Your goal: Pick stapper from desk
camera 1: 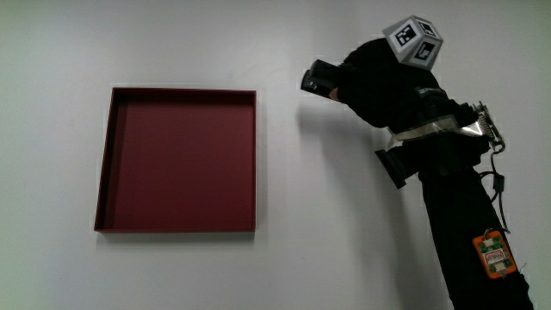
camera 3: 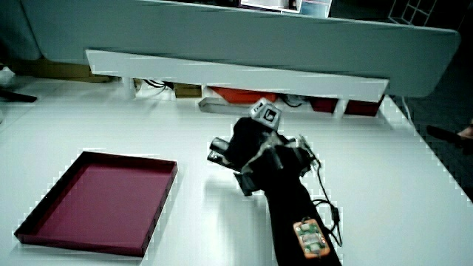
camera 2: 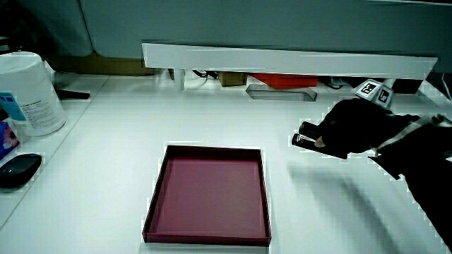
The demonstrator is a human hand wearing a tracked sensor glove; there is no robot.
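A black stapler (camera 1: 318, 79) sticks out from the fingers of the gloved hand (camera 1: 370, 82), which is shut on it. Both side views show the stapler (camera 2: 305, 136) (camera 3: 219, 151) held a little above the white table, with a shadow under it. The hand (camera 2: 353, 127) (camera 3: 255, 144) carries a patterned cube (camera 1: 414, 41) on its back. Hand and stapler hang beside the dark red tray (camera 1: 108, 155), apart from it. Most of the stapler's body is hidden in the grip.
The dark red tray (camera 2: 159, 190) (camera 3: 44, 199) lies flat with nothing in it. A white tub (camera 2: 25, 92) and a black mouse (camera 2: 18, 169) stand at the table's edge. A low white partition (camera 2: 282, 62) (camera 3: 236, 74) has clutter under it.
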